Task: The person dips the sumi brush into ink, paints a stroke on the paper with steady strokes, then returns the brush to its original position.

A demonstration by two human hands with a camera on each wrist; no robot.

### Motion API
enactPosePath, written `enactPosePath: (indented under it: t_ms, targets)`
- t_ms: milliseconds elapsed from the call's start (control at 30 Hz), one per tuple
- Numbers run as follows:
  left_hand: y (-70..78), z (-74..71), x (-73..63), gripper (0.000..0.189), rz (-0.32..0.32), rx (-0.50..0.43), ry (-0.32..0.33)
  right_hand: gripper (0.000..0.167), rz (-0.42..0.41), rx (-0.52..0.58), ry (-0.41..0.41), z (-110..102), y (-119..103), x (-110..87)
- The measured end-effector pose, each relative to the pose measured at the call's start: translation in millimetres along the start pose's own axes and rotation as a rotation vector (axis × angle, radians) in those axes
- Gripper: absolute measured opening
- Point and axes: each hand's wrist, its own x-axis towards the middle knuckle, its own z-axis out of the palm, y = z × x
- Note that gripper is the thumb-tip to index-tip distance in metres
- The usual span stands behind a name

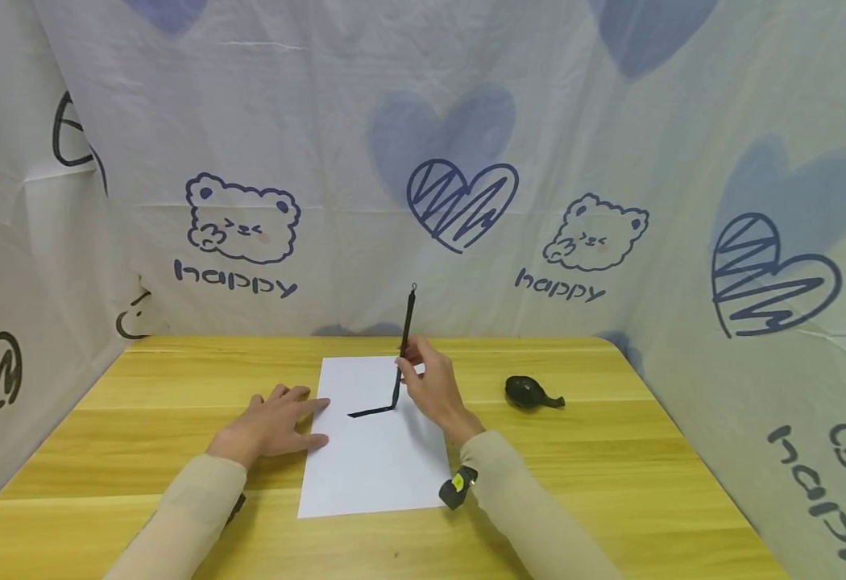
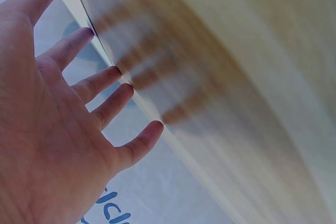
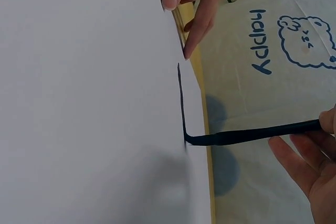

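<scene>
My right hand [image 1: 433,385] pinches a black writing brush [image 1: 407,326] by its handle, holding it nearly upright. The bent brush tip touches the white sheet of paper [image 1: 372,475] at the right end of a black stroke [image 1: 371,412]. In the right wrist view the brush [image 3: 247,134] meets the stroke [image 3: 181,98] at its tip. My left hand [image 1: 271,423] lies at the paper's left edge, fingers spread and thumb and index on the sheet. In the left wrist view the left hand [image 2: 58,124] has its fingertips down on the surface.
A black, rounded object with a narrow neck [image 1: 528,392] lies right of the paper on the yellow wooden table [image 1: 597,483]. White printed cloth [image 1: 350,161] hangs behind the table and along both sides. A dark strap device [image 1: 458,487] sits at the right wrist.
</scene>
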Motion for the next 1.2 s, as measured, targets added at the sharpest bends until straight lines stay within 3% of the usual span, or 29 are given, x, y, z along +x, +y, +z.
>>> enactPosePath:
  t_ms: [600,1200]
  targets:
    - [3.5,-1.3,-1.7,0.073,-0.006,-0.006,-0.008,0.014,0.031,0.011,0.002,-5.1,5.1,-0.2]
    - [3.6,-2.4,-2.7,0.072,-0.007,-0.004,-0.004,0.013,-0.008,0.014,0.035,-10.1,7.3,1.4]
